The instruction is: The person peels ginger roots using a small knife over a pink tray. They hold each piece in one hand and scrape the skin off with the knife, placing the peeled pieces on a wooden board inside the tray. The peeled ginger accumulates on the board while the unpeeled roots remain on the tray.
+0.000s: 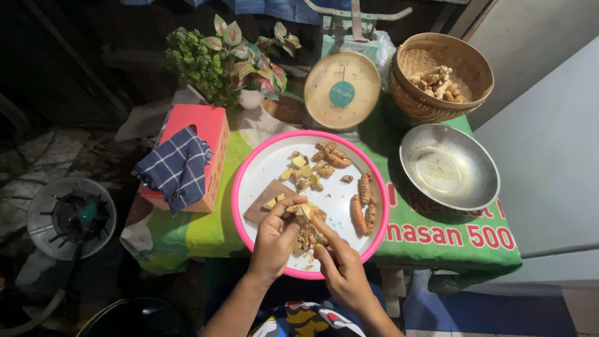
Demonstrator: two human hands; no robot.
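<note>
A: Which step is in hand?

B: Peeling, it seems. The left hand (274, 240) has its grip closed on a root piece (304, 211) over the near side of the pink tray (240, 181). The right hand (340, 268) is clenched on what looks like a knife; the blade is hard to make out.

A: And the rest?

B: Cut pieces (302, 170) and whole roots (364, 200) lie farther in on the tray. The steel bowl (449, 165) sits toward the bench's right edge. The next stroke calls for a steady, shallow cut.
</note>
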